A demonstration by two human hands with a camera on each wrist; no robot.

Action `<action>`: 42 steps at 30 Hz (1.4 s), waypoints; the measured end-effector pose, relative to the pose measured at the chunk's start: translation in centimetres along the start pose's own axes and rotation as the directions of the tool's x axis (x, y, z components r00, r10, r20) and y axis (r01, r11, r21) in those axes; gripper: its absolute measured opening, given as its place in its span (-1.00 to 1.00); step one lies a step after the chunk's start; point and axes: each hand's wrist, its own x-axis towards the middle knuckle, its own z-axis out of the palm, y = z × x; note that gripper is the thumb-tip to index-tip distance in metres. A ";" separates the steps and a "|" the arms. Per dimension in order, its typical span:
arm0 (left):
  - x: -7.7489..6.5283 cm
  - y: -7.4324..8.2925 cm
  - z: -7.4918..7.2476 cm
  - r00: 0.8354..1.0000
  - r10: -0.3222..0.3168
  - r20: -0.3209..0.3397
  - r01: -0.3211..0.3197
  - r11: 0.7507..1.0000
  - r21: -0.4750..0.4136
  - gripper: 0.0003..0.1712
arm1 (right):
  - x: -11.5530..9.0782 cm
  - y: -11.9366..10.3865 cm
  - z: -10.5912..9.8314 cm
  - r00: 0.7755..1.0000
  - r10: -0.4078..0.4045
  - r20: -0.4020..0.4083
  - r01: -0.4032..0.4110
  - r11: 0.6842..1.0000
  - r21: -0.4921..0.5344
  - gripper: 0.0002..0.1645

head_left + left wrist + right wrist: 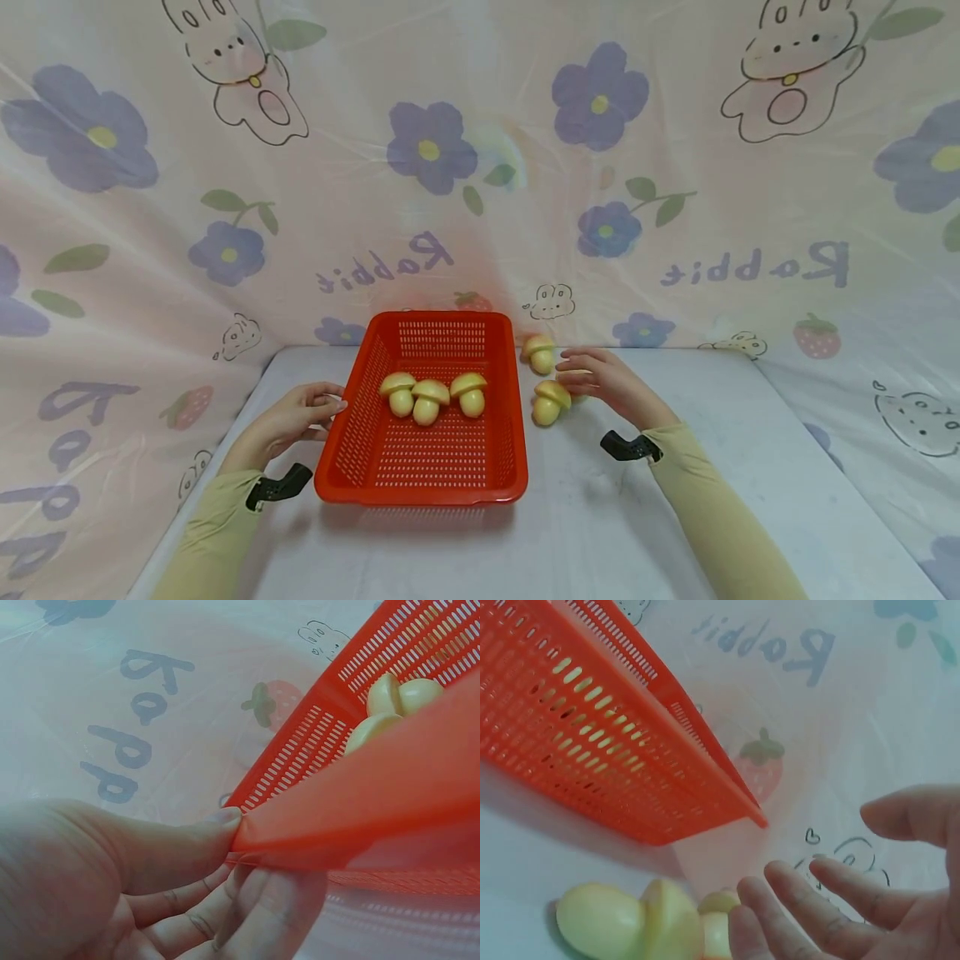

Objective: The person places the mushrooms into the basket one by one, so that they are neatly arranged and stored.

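Note:
A red plastic basket point(420, 497) with slotted walls stands on the table, three yellow toy mushrooms point(426, 407) inside it. My left hand point(296, 421) pinches the basket's left rim; in the left wrist view the thumb lies on top and the fingers curl beneath. To the right of the basket, one mushroom point(551, 403) lies on the table, with another mushroom point(538, 353) farther back. My right hand point(611, 385) hovers beside these two, its fingers extended and holding nothing. Part of a further yellow shape shows beneath that hand.
The white table point(600, 533) runs back to a hanging cloth point(510, 225) printed with flowers, rabbits and strawberries. This cloth also rises along both sides. A black wrist camera point(281, 485) sits on the left sleeve, and another wrist camera point(628, 446) on the right.

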 end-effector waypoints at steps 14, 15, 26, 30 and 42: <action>-0.2 0.0 0.1 1.000 0.000 -0.014 0.000 1.000 0.007 -0.44 | -1.2 3.4 -2.1 0.995 0.091 -0.033 -0.091 0.996 -0.014 -0.45; -0.2 0.0 0.0 1.000 -0.002 -0.014 0.002 1.000 0.005 -0.44 | -1.3 3.6 -2.2 0.994 0.103 -0.043 -0.104 0.994 -0.018 -0.46; -0.3 0.0 -0.1 1.000 -0.005 -0.013 0.005 1.000 -0.003 -0.43 | -1.8 5.3 -2.4 0.983 0.176 -0.052 -0.179 0.982 -0.060 -0.38; -0.3 -0.1 0.0 1.000 -0.002 -0.018 0.002 1.000 -0.004 -0.43 | -1.5 5.9 -1.9 0.981 0.188 -0.052 -0.190 0.981 -0.034 -0.37; -0.1 -0.1 0.1 1.000 0.010 -0.011 -0.010 1.000 -0.005 -0.44 | -0.8 6.3 -0.7 0.966 0.250 -0.065 -0.248 0.968 0.028 -0.29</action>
